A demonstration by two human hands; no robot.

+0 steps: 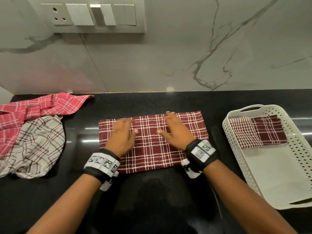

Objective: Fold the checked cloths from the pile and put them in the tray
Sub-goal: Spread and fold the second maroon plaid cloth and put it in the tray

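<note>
A dark red checked cloth [152, 149] lies flat as a wide rectangle on the black counter in the middle. My left hand [123, 135] rests palm down on its left half, fingers spread. On the cloth's right half lies my right hand [175, 130], also flat with fingers apart. Neither hand grips anything. At the left sits the pile: a pink checked cloth [33, 108] over a crumpled white checked cloth [38, 146]. A white perforated tray [263, 176] stands at the right, holding two folded cloths, a small-check red-white one [243, 134] and a dark red one [270, 130].
The black counter [152, 200] runs to a grey marble wall [168, 61] at the back. A switch and socket panel [91, 16] is set in the wall at the upper left. Both wrists wear black bands with white markers.
</note>
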